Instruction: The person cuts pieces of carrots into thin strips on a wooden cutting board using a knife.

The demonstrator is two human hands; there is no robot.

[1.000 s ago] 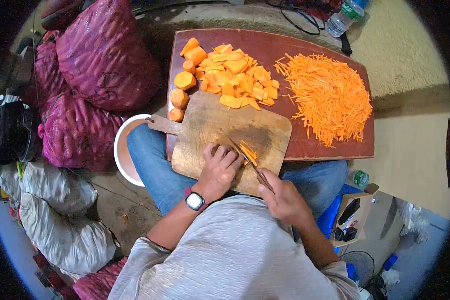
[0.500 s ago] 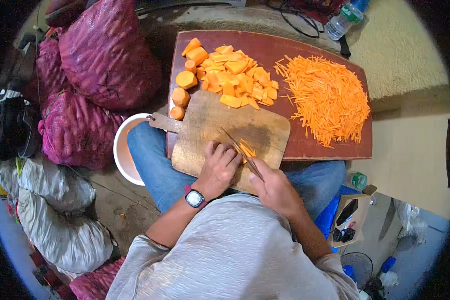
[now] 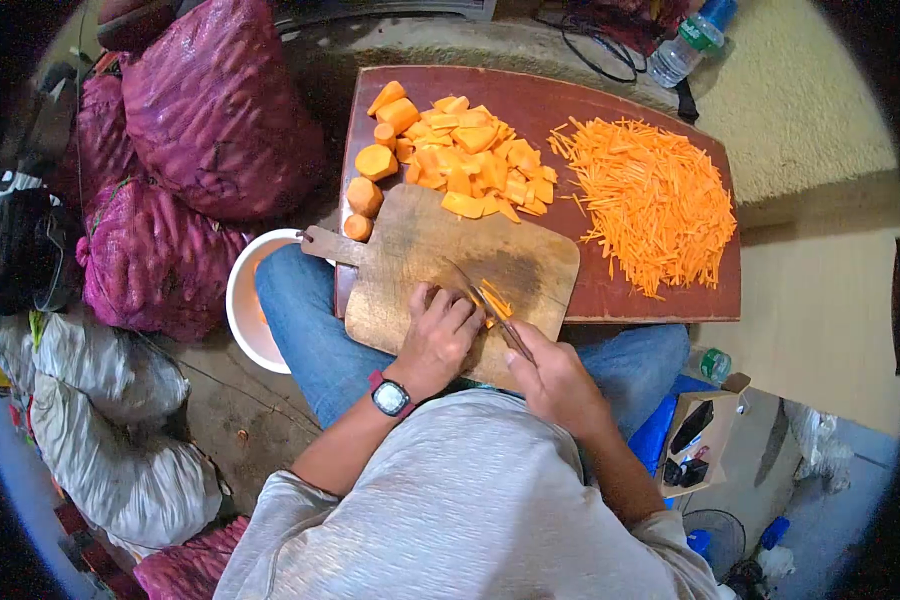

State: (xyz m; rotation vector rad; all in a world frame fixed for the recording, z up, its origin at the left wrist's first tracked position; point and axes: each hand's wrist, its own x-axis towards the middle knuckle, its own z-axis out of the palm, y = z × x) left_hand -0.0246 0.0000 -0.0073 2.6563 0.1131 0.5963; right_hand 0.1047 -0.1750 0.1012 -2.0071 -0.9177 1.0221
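My right hand (image 3: 555, 375) is closed round the handle of a knife (image 3: 476, 293), its blade angled up and left over the wooden cutting board (image 3: 410, 240). My left hand (image 3: 438, 335) presses down with curled fingers just left of the blade, closed on a carrot piece mostly hidden beneath the fingertips. Thin carrot strips (image 3: 495, 298) lie against the blade's right side. Beyond the board, flat carrot slices (image 3: 475, 160) are heaped, with thicker carrot chunks (image 3: 375, 161) along their left. A large pile of shredded carrot (image 3: 655, 200) is to the right.
The board rests partly on a red-brown tabletop (image 3: 580, 270) and over my lap. At left are a white basin (image 3: 240, 310), purple mesh sacks (image 3: 215, 110) and white sacks (image 3: 120, 460). A plastic bottle (image 3: 675, 62) lies at the back right, and an open box (image 3: 705, 440) sits lower right.
Both hands and the knife stay in almost the same place over the board. The whole view has shifted slightly. The heaps of carrot look the same.
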